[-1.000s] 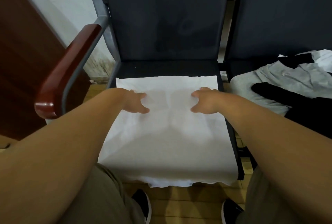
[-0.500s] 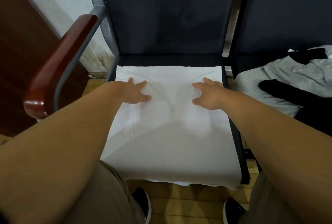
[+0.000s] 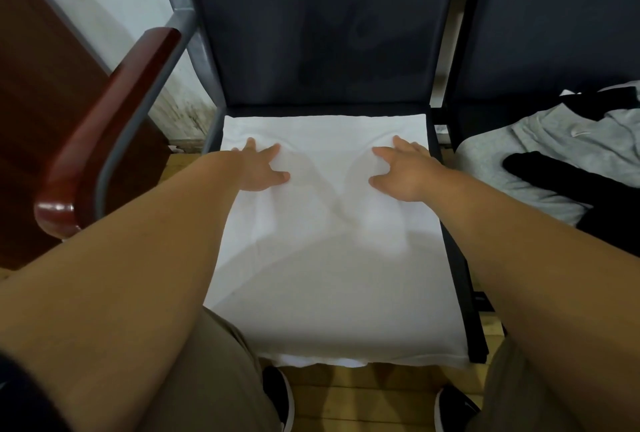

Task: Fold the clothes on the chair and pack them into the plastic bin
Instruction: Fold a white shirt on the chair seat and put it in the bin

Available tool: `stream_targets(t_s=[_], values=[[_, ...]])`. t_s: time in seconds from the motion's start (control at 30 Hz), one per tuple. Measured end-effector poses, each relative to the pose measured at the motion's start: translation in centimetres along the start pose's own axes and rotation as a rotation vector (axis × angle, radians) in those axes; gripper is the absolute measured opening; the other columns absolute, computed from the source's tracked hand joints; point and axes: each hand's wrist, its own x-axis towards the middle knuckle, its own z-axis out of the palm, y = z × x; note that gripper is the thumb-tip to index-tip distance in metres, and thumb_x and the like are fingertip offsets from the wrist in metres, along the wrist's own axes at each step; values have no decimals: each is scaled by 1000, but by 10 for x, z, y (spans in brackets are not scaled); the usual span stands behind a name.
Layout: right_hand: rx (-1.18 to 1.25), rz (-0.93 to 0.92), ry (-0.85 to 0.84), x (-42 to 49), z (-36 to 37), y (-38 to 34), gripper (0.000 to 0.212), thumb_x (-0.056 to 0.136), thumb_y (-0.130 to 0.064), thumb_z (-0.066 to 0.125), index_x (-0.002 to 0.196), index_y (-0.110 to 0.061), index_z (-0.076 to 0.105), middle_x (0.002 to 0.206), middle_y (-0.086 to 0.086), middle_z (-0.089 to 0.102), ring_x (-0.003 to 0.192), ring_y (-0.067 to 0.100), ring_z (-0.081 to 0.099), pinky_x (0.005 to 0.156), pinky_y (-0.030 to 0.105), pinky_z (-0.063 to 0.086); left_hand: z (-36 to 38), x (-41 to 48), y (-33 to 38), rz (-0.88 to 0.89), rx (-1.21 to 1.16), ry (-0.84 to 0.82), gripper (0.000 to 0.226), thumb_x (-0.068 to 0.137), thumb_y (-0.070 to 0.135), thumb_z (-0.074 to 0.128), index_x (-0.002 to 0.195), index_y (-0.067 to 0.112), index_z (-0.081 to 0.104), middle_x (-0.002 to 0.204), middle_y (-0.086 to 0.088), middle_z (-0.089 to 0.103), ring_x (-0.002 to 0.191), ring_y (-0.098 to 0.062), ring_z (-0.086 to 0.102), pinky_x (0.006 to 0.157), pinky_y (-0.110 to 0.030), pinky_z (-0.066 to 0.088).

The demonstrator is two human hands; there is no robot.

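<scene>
One clothes pile point(image 3: 540, 157) rt of cloth point(image 3: 329, 275); armrest point(image 3: 114, 112) lt.

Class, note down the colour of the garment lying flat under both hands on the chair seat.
White, plain with no pattern, seen in the head view: the garment.

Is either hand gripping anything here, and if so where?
Nothing is gripped: the left hand and right hand press flat on the far half of the white garment.
</scene>
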Motion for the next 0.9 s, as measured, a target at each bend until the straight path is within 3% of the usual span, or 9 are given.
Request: stream_targets(t_s=[0.23,0.53,0.9], values=[[-4,-45,-18,-15,-1,-16,80,101,-56,55,168,-42,14,177,-6,-8,163,28,-9,129,49,17,-5,-23,2,26,-1,-72,93,100,70,51,168,40,-5,176,-2,-16,158,-40,25,126,-52,29],[-141,-55,-102,-24,14,-29,89,96,-73,54,166,-49,5,176,-6,-15,162,33,-12,129,53,15,-1,-38,-6,64,42,-176,120,78,90,61,164,49,-11,175,-3,-19,156,-39,28,124,-52,32],[-53,-68,-65,-5,9,-26,90,92,-73,60,165,-52,11,176,-9,-12,162,28,-14,129,52,11,-6,-18,-8,48,7,-126,120,78,86,66,164,51,-10,175,-2,-19,155,-40,28,123,-52,33]])
